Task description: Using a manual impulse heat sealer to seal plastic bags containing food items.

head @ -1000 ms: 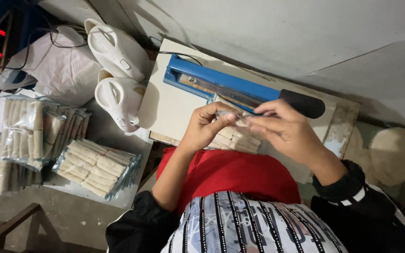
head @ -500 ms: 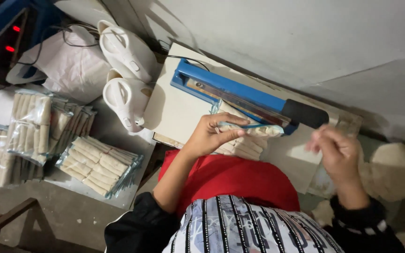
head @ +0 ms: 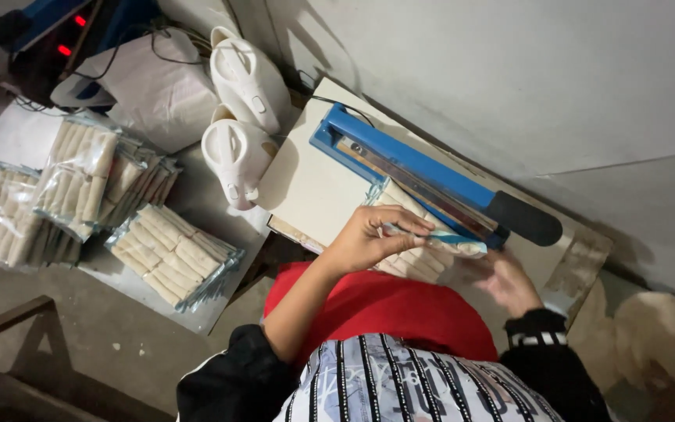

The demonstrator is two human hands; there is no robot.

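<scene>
clear plastic catches the light at the far left, well away from the fingers: a heap of see-through packets of pale rolled sticks (head: 80, 187), at least four packets, though the overlap hides the exact count. one more clear packet of the same rolls (head: 172, 256) lies apart from the heap, closer to the person's left elbow. above these sits a dark machine with two red lights (head: 72, 35), and beside it a white cloth bundle (head: 158, 90). two white plastic sandals (head: 244, 117) lie one above the other, off to the left of the fingers and beyond them.

a pale square board (head: 306, 187) lies just past the left hand's knuckles, and on it stands one blue bar sealer with a black handle (head: 431, 176), its arm down.

the left hand (head: 369, 238) curls its fingers (head: 400, 227) and thumb closed around the edge of a clear packet of pale rolls (head: 423, 234); the packet's far edge rests at the sealer's bar, just ahead of the fingertips. more rolls of the same packet or another show beneath the hand; i cannot tell which.

the right hand (head: 505, 281) sits to the right of the packet and a little nearer the body, blurred, fingers loosely spread and holding nothing, close to the packet's end but whether touching it i cannot tell. under both wrists is a red cloth (head: 384, 309) over the lap.
</scene>
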